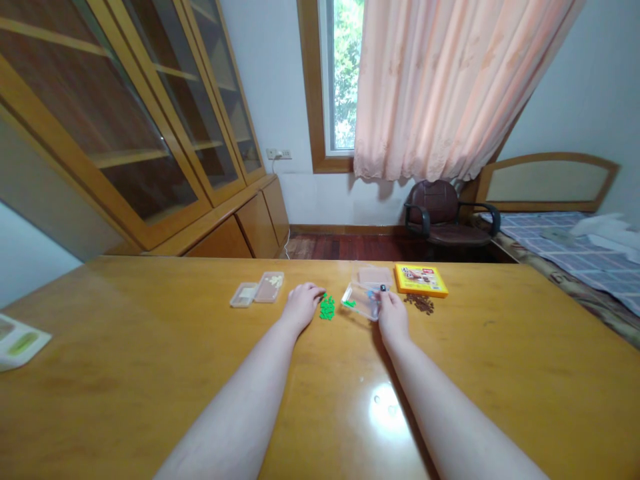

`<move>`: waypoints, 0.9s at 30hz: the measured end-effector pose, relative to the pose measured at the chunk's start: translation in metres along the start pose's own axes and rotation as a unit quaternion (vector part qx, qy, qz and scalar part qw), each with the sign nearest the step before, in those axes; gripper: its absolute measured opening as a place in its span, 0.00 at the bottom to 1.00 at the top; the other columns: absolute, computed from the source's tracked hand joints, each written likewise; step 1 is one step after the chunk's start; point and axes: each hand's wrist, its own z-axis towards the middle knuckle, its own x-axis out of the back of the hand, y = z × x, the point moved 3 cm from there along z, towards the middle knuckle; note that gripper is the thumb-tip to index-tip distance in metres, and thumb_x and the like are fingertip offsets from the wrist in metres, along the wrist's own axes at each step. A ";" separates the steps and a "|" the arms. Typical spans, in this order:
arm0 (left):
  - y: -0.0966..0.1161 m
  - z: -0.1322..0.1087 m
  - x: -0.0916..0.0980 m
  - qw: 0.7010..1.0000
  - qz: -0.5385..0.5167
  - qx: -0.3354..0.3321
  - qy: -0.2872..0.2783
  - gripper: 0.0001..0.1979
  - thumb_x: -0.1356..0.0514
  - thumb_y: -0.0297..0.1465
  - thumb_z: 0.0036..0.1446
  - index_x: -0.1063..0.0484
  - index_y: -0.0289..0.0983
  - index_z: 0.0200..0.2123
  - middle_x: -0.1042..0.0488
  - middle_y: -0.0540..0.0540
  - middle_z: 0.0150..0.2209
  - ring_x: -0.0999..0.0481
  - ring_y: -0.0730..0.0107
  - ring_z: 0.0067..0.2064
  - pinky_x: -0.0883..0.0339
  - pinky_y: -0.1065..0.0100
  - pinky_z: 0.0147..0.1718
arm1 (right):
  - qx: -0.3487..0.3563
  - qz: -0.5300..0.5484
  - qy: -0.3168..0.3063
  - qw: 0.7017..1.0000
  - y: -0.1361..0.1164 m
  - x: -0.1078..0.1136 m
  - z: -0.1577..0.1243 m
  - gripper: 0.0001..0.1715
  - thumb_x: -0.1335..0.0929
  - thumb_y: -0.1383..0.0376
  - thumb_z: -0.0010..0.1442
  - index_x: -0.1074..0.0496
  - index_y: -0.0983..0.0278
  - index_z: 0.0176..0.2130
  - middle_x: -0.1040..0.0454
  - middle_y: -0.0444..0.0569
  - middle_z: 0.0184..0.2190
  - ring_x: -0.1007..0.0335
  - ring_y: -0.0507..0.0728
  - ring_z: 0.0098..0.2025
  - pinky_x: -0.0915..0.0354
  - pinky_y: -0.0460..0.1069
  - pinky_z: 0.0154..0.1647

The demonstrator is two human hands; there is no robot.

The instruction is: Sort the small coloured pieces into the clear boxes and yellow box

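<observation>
Many small green pieces (pixel 327 309) between both hands (pixel 301 307) (pixel 393 317)

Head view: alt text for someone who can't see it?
The right hand holds a clear box with green pieces inside; the left hand is beside a green pile on a wooden table. Brown pieces and a yellow box lie at right, pale pieces in a clear case at left.

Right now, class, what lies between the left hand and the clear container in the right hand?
The head view shows small green pieces on the table between the left hand and the clear container.
</observation>
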 end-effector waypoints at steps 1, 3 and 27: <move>0.001 0.000 0.000 1.000 0.001 0.002 -0.004 0.13 0.47 0.31 0.57 0.27 0.45 0.43 0.28 0.48 0.45 0.33 0.64 0.47 0.42 0.64 0.48 | 0.000 -0.002 0.000 1.000 -0.001 0.000 0.000 0.24 0.37 0.47 0.49 0.29 0.65 0.27 0.26 0.49 0.26 0.34 0.57 0.29 0.41 0.48 0.31; 0.002 -0.001 0.000 1.000 0.000 0.002 -0.008 0.12 0.47 0.32 0.57 0.26 0.45 0.42 0.28 0.48 0.44 0.33 0.65 0.47 0.42 0.64 0.47 | 0.003 -0.008 0.001 1.000 -0.003 0.000 -0.002 0.24 0.37 0.47 0.48 0.29 0.64 0.27 0.26 0.48 0.26 0.34 0.56 0.29 0.41 0.48 0.31; -0.003 0.001 0.000 0.999 -0.008 -0.002 0.051 0.05 0.44 0.29 0.54 0.28 0.38 0.32 0.27 0.47 0.37 0.31 0.65 0.41 0.40 0.66 0.42 | 0.003 -0.013 -0.006 1.000 -0.005 0.000 -0.003 0.22 0.37 0.49 0.49 0.29 0.64 0.27 0.27 0.47 0.25 0.35 0.55 0.28 0.43 0.48 0.29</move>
